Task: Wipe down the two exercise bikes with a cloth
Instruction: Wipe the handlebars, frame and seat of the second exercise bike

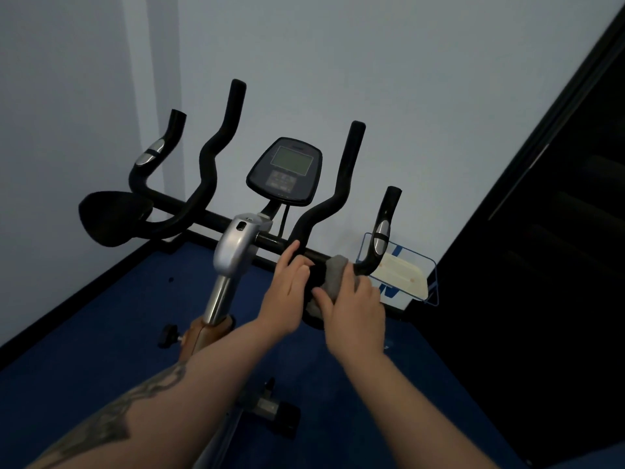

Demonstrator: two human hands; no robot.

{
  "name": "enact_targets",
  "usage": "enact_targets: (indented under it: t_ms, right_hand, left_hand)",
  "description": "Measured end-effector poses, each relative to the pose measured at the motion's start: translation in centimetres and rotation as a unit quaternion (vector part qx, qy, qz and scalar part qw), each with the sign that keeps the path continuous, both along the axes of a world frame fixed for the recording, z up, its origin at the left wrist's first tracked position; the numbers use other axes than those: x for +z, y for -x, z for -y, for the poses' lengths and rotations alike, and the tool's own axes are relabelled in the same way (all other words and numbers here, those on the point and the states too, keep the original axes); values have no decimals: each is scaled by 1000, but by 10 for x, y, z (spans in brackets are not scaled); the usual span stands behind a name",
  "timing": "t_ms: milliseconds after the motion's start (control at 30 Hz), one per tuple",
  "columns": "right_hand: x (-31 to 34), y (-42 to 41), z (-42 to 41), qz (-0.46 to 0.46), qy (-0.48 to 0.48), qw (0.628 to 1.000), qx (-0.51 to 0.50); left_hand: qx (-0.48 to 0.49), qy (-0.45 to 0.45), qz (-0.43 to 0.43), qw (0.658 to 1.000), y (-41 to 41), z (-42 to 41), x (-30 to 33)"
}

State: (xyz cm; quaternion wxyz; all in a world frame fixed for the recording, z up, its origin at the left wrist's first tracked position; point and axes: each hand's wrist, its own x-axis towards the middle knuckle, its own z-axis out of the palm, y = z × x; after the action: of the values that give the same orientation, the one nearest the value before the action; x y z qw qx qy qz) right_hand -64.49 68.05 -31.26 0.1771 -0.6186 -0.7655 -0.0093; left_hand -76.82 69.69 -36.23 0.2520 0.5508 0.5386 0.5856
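Our right hand [355, 306] grips the grey cloth [333, 275] round the black handlebar [270, 243], left hand [291, 282] flat beside; we'd better wrap fully.

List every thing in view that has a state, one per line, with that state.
cloth: bunched, pressed on the bike's right armrest pad by the right hand.
right hand: gripping the cloth.
left hand: fingers straight, resting on the handlebar beside the cloth.
console: screen blank, seemingly off.
left armrest pad: bare, untouched.
adjustment knob: in place on the post.
wire rack: on the floor, holding a pale board.
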Motion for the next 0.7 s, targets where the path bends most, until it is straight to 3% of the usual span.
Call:
enact_targets:
  t_ms: [133,300,500,600,700]
  right_hand:
    - [12,-5,-11,-8,33,998,55]
    - [-8,-21,6,-17,-11,995,95]
    - [12,-11,-28,-72,65,990,102]
    - [-3,-10,-3,-168,-20,979,113]
    - [-2,-12,1,-152,-111,973,136]
  left_hand:
    - [8,5,3,1000,-2,1,1]
    - [32,-14,-2,999,-5,3,1]
    - [13,-9,19,1000,-5,7,5]
    - [-40,13,26,999,5,8,5]
    - [-94,34,60,993,16,13,8]
